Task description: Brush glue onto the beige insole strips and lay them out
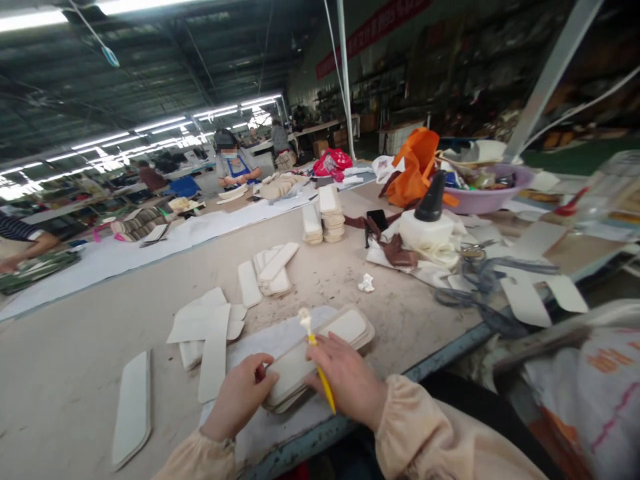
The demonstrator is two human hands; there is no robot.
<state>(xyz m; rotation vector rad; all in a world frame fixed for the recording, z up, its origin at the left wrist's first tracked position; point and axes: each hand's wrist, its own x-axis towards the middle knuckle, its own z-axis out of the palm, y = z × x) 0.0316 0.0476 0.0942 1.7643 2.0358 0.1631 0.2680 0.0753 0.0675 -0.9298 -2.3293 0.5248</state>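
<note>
Head view: the right hand [353,377] is closed around a yellow-handled tool [326,383], its pale, coated tip pointing away from the near edge of the bench [405,320]. This same hand lies over a stack of pale, round-ended panels [293,367]. The left hand [243,393] is at the stack's left end, thumb and forefinger slightly apart; whether they grip a panel I cannot tell. The stack sits close to the bench's near edge, above a white sheet [260,341].

Just left of the sheet, loose pale pieces [214,357] overlap in a crossed heap; farther left, a single long panel [133,407] lies apart. Beyond the stack, toward the far edge, is a small fanned pile [275,270], with two taller piles [331,213] standing side by side farther back. A crumpled white scrap [367,283] lies right of the fanned pile.

Toward the bench's right end are a white bottle with a black nozzle [427,223], scissors [474,250], an orange cloth [413,167] and a filled purple basin [493,197]. Across the far edge sits a person in a blue apron [243,170].
</note>
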